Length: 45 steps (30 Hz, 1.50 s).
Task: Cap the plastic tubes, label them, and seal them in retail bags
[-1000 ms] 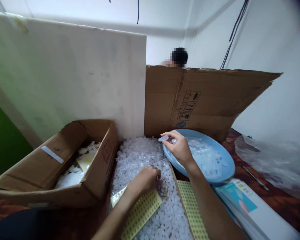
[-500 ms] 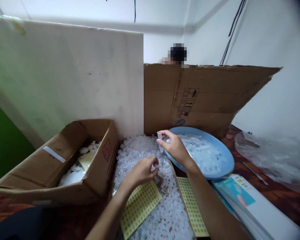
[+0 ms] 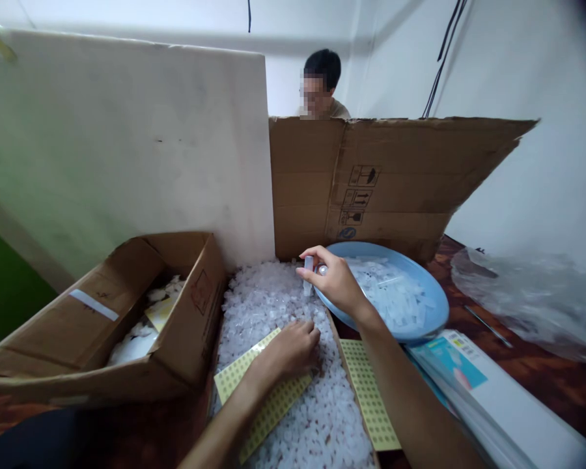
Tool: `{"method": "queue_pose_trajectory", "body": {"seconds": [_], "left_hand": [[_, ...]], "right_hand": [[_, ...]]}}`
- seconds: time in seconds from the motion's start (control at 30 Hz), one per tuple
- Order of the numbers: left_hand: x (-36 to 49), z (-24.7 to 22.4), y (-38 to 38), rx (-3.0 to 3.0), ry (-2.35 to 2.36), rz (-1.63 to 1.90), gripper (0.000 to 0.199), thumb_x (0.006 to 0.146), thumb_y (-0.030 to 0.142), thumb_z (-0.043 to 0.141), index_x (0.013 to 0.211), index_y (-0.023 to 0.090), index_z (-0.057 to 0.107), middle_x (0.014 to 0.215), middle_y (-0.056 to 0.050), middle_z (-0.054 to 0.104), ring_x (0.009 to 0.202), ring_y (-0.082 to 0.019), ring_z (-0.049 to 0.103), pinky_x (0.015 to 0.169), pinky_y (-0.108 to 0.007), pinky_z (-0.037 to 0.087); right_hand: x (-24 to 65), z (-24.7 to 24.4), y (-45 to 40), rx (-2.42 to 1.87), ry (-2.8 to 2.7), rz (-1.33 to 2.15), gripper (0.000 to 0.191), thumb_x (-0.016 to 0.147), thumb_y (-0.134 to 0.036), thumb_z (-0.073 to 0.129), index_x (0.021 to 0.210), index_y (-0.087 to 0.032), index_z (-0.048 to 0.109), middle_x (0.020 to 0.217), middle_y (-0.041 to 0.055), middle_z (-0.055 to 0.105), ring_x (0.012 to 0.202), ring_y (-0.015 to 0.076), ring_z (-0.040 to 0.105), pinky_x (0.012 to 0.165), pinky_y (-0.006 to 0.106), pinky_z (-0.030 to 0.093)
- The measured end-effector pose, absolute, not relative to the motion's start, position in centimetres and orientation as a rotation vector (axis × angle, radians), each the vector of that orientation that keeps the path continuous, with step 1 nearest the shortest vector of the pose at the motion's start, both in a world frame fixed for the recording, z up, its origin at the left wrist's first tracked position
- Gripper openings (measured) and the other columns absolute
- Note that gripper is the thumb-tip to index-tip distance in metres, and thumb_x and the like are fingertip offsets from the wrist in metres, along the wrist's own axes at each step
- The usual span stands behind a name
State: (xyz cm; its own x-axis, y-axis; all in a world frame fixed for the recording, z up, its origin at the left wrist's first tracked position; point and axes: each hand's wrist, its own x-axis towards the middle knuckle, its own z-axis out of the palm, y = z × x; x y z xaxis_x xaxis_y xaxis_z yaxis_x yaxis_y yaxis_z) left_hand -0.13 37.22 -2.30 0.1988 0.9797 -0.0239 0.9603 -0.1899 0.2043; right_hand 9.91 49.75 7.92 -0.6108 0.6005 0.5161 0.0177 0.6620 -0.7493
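Observation:
My right hand [image 3: 339, 283] is raised over the left rim of a blue basin [image 3: 442, 312]. Thumb and fingers pinch a small translucent plastic tube [image 3: 308, 267], held upright; a round clear end shows beside the fingers. Lower down, my left hand [image 3: 295, 348] is curled with its fingertips pointing down at a heap of small white plastic pieces [image 3: 317, 417]. What those fingers hold, if anything, is hidden. Under the left wrist lies a yellow sheet of round stickers [image 3: 241, 368]. A second sticker sheet [image 3: 366, 384] sits beneath my right forearm.
Flat clear pieces [image 3: 390, 293] fill the basin. At left stands an open cardboard box [image 3: 176, 365] with scraps inside. A cardboard panel [image 3: 395, 156] rises behind, with a person [image 3: 325, 71] beyond it. Plastic wrap [image 3: 532, 299], a thin rod [image 3: 488, 326] and a white box [image 3: 508, 397] lie right.
My left hand has come down to the white pieces, its fingers now facing away from view. My right hand keeps the tube pinched. More of the person behind the panel shows; the view shifted slightly.

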Motion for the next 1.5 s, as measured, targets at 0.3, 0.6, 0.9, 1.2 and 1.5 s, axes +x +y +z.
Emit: {"method": "queue_pose_trajectory", "body": {"seconds": [0.3, 0.6, 0.9, 1.2, 1.5], "left_hand": [[0.4, -3.7, 37.5, 2.088, 2.014, 0.244, 0.012, 0.087, 0.02, 0.06, 0.095, 0.014, 0.067, 0.102, -0.013, 0.071, 0.087, -0.025, 0.067, 0.077, -0.034, 0.049], [0.2, -4.5, 37.4, 1.931, 2.039, 0.44, 0.02, 0.081, 0.019, 0.057, 0.096, 0.015, 0.07, 0.094, -0.011, 0.075, 0.078, -0.022, 0.067, 0.065, -0.029, 0.044], [0.0, -3.5, 37.3, 1.933, 1.962, 0.609, 0.015, 0.084, 0.02, 0.055, 0.089, 0.015, 0.068, 0.093, -0.011, 0.073, 0.078, -0.021, 0.064, 0.069, -0.03, 0.045], [-5.6, 3.7, 36.2, 1.438, 1.851, 1.513, 0.029, 0.089, 0.043, 0.068, 0.094, 0.015, 0.074, 0.075, -0.002, 0.068, 0.066, -0.014, 0.054, 0.06, -0.025, 0.04], [-5.4, 6.7, 34.5, 1.312, 1.837, 1.832, 0.023, 0.083, 0.037, 0.079, 0.099, 0.021, 0.083, 0.085, -0.006, 0.079, 0.071, -0.017, 0.066, 0.064, -0.026, 0.049]], "right_hand": [[9.8, 7.7, 49.8, -0.494, -2.042, 0.951, 0.026, 0.082, -0.039, 0.079, 0.092, -0.022, 0.061, 0.08, 0.0, 0.067, 0.072, 0.0176, 0.061, 0.065, 0.028, 0.043], [9.7, 7.5, 49.8, -0.447, -2.026, 0.949, 0.025, 0.084, -0.035, 0.077, 0.105, -0.023, 0.072, 0.089, 0.0018, 0.074, 0.078, 0.0192, 0.066, 0.073, 0.031, 0.048], [9.5, 6.9, 50.4, -0.423, -1.979, 0.891, 0.007, 0.085, -0.028, 0.074, 0.087, -0.022, 0.076, 0.091, 0.0047, 0.075, 0.082, 0.0211, 0.069, 0.076, 0.034, 0.051], [9.5, 7.3, 49.9, -0.446, -1.951, 1.017, 0.019, 0.079, -0.034, 0.082, 0.087, -0.02, 0.072, 0.086, 0.0041, 0.074, 0.077, 0.02, 0.068, 0.069, 0.032, 0.05], [9.0, 7.6, 48.0, -0.295, -1.977, 1.269, 0.02, 0.089, -0.038, 0.073, 0.088, -0.019, 0.067, 0.083, 0.0025, 0.07, 0.063, 0.0141, 0.066, 0.061, 0.028, 0.051]]}}
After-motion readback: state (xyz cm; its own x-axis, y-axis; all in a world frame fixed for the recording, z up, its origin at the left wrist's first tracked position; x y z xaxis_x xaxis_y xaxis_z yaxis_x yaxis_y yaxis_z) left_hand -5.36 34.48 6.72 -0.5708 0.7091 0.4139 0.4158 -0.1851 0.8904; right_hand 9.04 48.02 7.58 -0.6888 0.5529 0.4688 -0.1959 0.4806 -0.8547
